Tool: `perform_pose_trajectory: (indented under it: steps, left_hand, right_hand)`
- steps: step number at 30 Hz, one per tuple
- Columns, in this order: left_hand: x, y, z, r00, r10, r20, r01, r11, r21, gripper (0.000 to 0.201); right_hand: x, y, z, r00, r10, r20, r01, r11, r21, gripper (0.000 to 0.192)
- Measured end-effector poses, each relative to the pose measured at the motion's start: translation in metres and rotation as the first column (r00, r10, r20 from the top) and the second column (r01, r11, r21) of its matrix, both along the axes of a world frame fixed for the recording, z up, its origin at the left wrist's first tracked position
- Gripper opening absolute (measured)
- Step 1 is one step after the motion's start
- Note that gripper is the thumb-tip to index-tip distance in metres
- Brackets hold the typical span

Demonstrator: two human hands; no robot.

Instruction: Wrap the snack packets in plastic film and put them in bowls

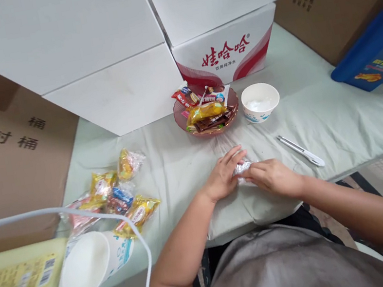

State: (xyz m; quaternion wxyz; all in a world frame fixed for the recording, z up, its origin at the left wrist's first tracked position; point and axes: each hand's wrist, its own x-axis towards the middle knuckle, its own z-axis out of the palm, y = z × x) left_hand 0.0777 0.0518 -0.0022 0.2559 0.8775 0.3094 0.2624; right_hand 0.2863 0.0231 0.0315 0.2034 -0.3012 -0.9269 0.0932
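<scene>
Both hands meet over a small bundle in clear plastic wrap (243, 168) on the cloth-covered table; a bit of pink or red shows at its upper edge. My left hand (224, 175) holds the bundle's left side, its fingers reaching over the top. My right hand (274, 178) is closed, pinching the plastic from the right. The hands partly hide what is inside. Just beyond them, a pink glass bowl (208, 132) holds several wrapped snacks. A white paper cup (261, 101) with whitish, see-through material inside stands beside it. A white utility knife (301, 151) lies to the right.
Several plastic-wrapped snacks (139, 214) lie on the left, near a tipped paper cup (87, 266) and a yellow jug (18, 278). A white cable (145, 250) arcs across there. White cartons (119, 92) stand behind, cardboard boxes (3, 147) at both sides, a blue container (369, 57) at right.
</scene>
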Motion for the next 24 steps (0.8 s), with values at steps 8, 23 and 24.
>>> perform_pose_trajectory:
  steps: [8, 23, 24]
  left_hand:
    - [0.0, -0.001, 0.006, 0.999, 0.029, 0.037, -0.027, 0.997, -0.07, 0.08]
    - [0.0, 0.002, 0.01, 0.935, 0.293, -0.197, -0.282, 0.956, 0.082, 0.033]
    - [0.0, 0.002, 0.009, 0.935, 0.294, -0.199, -0.284, 0.956, 0.078, 0.033]
  right_hand:
    - [-0.011, 0.039, -0.019, 0.924, -0.26, 0.279, 0.261, 0.965, 0.034, 0.034]
    - [0.01, 0.043, -0.018, 0.828, -0.56, 0.0, 0.56, 0.828, 0.028, 0.023]
    - [0.011, 0.04, -0.015, 0.853, -0.52, -0.047, 0.521, 0.853, 0.012, 0.023]
